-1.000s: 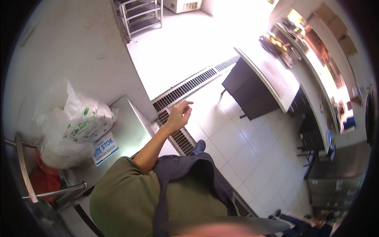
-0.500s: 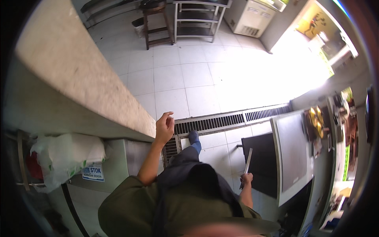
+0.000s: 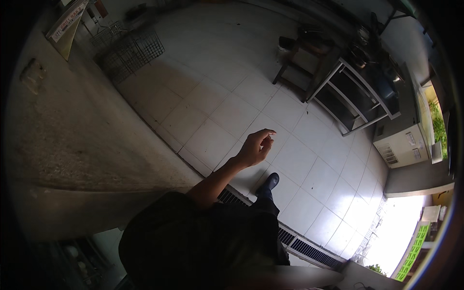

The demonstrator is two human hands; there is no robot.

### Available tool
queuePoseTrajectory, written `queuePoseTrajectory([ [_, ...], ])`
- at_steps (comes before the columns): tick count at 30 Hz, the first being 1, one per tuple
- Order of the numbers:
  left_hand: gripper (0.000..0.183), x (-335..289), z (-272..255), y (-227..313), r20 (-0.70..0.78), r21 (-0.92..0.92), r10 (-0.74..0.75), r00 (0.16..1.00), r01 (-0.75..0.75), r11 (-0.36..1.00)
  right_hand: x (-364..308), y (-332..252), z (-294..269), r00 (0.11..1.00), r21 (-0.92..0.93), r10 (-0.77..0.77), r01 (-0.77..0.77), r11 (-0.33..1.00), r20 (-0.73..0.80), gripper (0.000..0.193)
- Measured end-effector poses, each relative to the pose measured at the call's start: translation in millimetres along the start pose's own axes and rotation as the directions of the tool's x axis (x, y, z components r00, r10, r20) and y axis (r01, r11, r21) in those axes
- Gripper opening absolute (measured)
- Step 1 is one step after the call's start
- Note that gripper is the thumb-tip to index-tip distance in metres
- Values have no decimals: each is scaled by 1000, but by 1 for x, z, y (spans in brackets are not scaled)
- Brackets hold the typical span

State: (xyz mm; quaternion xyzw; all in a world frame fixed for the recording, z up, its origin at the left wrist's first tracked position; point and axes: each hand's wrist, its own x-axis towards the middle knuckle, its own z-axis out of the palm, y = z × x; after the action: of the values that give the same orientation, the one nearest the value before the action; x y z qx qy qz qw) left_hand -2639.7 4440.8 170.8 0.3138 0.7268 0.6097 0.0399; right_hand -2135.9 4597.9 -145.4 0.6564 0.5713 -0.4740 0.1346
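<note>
My left hand (image 3: 256, 149) is held out in front of me over the white tiled floor (image 3: 232, 116). Its fingers are loosely bent and apart, and I see nothing in them. It touches nothing; the long pale counter (image 3: 96, 145) lies to its left. Below the hand, one foot in a dark boot (image 3: 272, 181) is set on the tiles. My right hand is out of the picture, so whatever it holds is hidden.
A floor drain grate (image 3: 309, 251) runs beneath me. Ahead to the right stand a wooden stool (image 3: 297, 72), a metal shelf rack (image 3: 350, 99) and a white cabinet (image 3: 403, 147). Wire racks (image 3: 137, 53) stand far left. A bright doorway (image 3: 391, 232) opens at right.
My view has turned left and I have stepped past the drain. My right hand, which held a long thin metallic tool, has left the picture. My left hand stays loosely bent.
</note>
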Motion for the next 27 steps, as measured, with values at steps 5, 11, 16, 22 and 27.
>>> queuePoseTrajectory([
  [5,23,94,-20,-64,-280,85,-54,958,81,993,112,-178,-47,992,-204,-114,123,971,55,17],
  [11,23,158,-78,-98,-619,160,-146,771,306,938,222,-462,-102,977,-466,-210,197,863,24,18],
  [16,23,199,-120,-160,-837,139,-158,524,482,865,314,-735,-54,853,-493,-518,479,726,66,12],
  [22,22,301,-207,-251,-912,17,-220,346,567,823,349,-959,95,774,-428,-595,624,654,219,12],
  [27,21,482,-325,-296,-915,75,-139,379,498,864,347,-1021,209,784,-107,-521,582,806,338,17],
])
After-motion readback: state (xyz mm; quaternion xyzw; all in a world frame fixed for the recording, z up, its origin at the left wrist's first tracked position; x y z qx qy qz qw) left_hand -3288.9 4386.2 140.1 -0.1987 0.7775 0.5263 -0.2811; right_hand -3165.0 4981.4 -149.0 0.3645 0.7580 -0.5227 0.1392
